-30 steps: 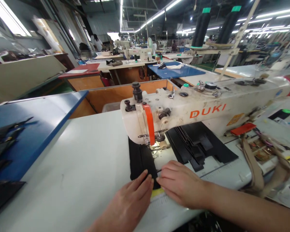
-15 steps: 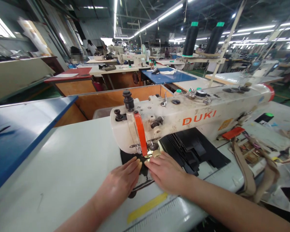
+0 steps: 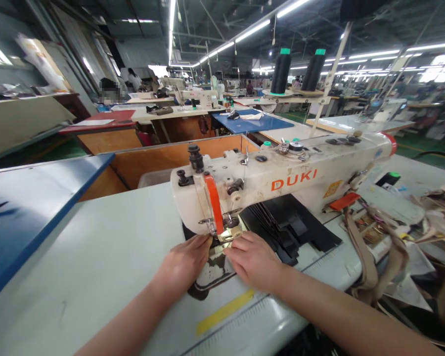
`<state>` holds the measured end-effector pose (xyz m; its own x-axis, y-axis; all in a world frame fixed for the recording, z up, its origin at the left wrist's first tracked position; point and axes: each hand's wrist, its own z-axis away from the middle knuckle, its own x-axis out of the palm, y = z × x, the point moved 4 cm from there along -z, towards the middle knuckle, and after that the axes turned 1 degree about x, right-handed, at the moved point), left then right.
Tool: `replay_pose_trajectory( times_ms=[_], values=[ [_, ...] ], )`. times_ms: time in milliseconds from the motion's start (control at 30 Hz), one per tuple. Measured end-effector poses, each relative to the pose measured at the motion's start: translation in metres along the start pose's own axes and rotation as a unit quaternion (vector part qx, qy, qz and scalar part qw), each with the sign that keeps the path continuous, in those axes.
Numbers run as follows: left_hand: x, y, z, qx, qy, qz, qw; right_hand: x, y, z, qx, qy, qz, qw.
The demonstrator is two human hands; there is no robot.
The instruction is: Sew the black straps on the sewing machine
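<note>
Under the DUKI sewing machine head point(image 3: 267, 185): a black piece of material point(image 3: 218, 264) lay on the counter point(image 3: 96, 247), reaching from the presser foot point(image 3: 230, 233) toward the person.
Left hand point(image 3: 183, 262): in front of the machine head, its fingers point(image 3: 202, 242) lay flat and close together on the black piece.
Right hand point(image 3: 252, 262): in front of the machine head, just beside the left hand, its fingers point(image 3: 237, 250) also lay flat and close together, on the same piece.
Under the machine's arm: black strips point(image 3: 285, 230) lay stacked.
Above the machine head: two black thread cones point(image 3: 281, 71) stood on a stand.
Left of the machine head: a blue board point(image 3: 33, 207) lay beside the counter.
</note>
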<state>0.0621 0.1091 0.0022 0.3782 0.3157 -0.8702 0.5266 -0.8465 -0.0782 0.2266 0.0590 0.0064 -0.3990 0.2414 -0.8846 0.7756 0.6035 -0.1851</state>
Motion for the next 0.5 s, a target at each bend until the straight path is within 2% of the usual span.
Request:
replay_pose_trajectory(
  times_ms=[100, 267, 400, 500],
  values=[
    [-0.014, 0.01, 0.011, 0.015, 0.006, -0.015, 1.0, -0.003, -0.002, 0.006, -0.008, 0.025, -0.007, 1.0],
    [-0.049, 0.052, 0.062, 0.016, -0.009, -0.046, 0.999, -0.007, -0.007, 0.015, -0.029, 0.062, -0.038, 0.997],
    [-0.068, 0.082, 0.093, -0.026, -0.027, -0.007, 0.999, -0.005, -0.022, 0.019, -0.052, 0.059, -0.068, 0.995],
    [-0.075, 0.089, 0.105, -0.078, -0.017, -0.021, 0.997, -0.004, -0.042, 0.027, -0.047, 0.023, -0.091, 0.994]
  ],
)
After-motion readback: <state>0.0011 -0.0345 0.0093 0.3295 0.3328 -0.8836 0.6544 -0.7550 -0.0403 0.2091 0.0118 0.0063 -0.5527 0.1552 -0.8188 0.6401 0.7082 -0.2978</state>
